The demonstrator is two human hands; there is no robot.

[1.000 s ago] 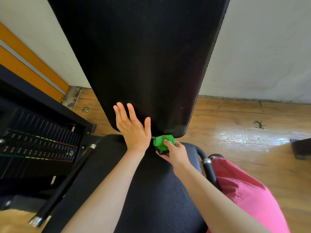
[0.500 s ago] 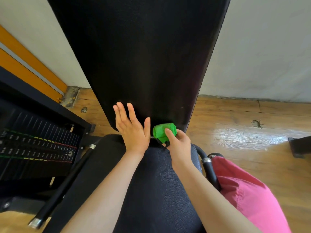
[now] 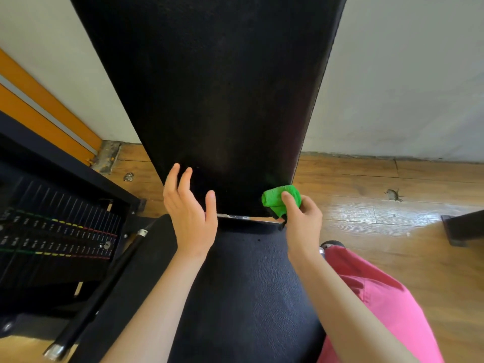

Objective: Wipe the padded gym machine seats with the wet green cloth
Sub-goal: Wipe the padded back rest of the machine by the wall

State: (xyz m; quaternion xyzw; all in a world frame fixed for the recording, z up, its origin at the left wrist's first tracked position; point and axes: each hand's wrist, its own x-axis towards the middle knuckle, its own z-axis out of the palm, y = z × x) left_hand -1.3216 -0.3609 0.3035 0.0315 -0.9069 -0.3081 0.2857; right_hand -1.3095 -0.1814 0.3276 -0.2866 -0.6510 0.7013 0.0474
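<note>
Nearest the camera, along the front edge of the seat pad (image 3: pixel 243 297), two bare forearms reach forward over the black textured cushion, with a pink garment (image 3: pixel 379 310) at its right edge. Farther up, near the pad's back edge, the left hand (image 3: pixel 190 208) is spread, fingers loose and gripping nothing, its fingertips at the lower left part of the upright back pad (image 3: pixel 209 87); whether they touch it I cannot tell. Just right of it, the right hand (image 3: pixel 301 218) is clenched around the green cloth (image 3: pixel 279 199), bunched into a small wad and pressed at the lower right corner of the back pad, just above the narrow gap where a strip of metal bracket (image 3: pixel 235 216) shows between the two pads. The step in hand looks like wiping the bottom edge of the back pad. Most of the tall pad above shows no sign I can read of being wet or dry, so the next move probably calls for opening the wad flatter and drawing it upward or across in broad strokes. To the left stands a weight stack (image 3: pixel 57 231); beyond lie the wooden floor (image 3: pixel 379 184) and pale wall (image 3: pixel 406 74).
</note>
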